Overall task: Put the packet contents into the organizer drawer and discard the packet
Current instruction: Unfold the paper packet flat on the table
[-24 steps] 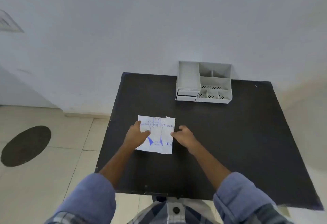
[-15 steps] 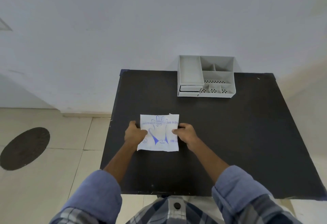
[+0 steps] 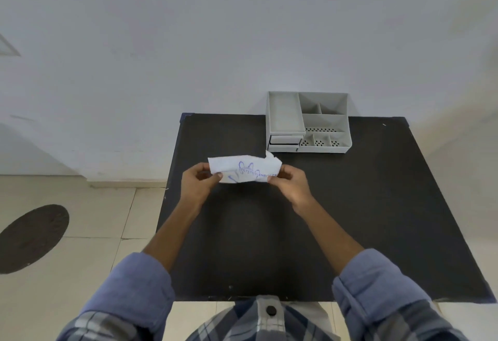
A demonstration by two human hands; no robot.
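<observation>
— Head view first: where is the packet [image 3: 244, 170]?

— Up off the bench [image 3: 350, 206], held between both hands over the far half of the dark top. It is white with blue print, a drawn glove shape and a line of lettering, and it looks creased and bowed, with a torn flap sticking up at its far right corner.

— How do the hands grip it?

— The left hand [image 3: 198, 182] pinches the left end, thumb on the near face and fingers curled behind. The right hand [image 3: 292, 183] pinches the right end the same way, thumb tip pressed on the lettering. Both are closed on the packet, with none of it touching the bench.

— And the organizer [image 3: 308, 122]?

— Light grey, standing at the far edge of the bench against the white wall [image 3: 242, 31], a little to the right of the packet and apart from it. Its top is split into open compartments, some with perforated floors. The drawer [image 3: 284, 140] sits low on its left front; whether it is pushed fully in I cannot tell.

— Anything else?

— Blue rolled sleeves on both forearms, a plaid shirt at the bottom edge, pale floor tiles [image 3: 94, 233] to the left with a dark round mat [image 3: 31, 237] on them
</observation>
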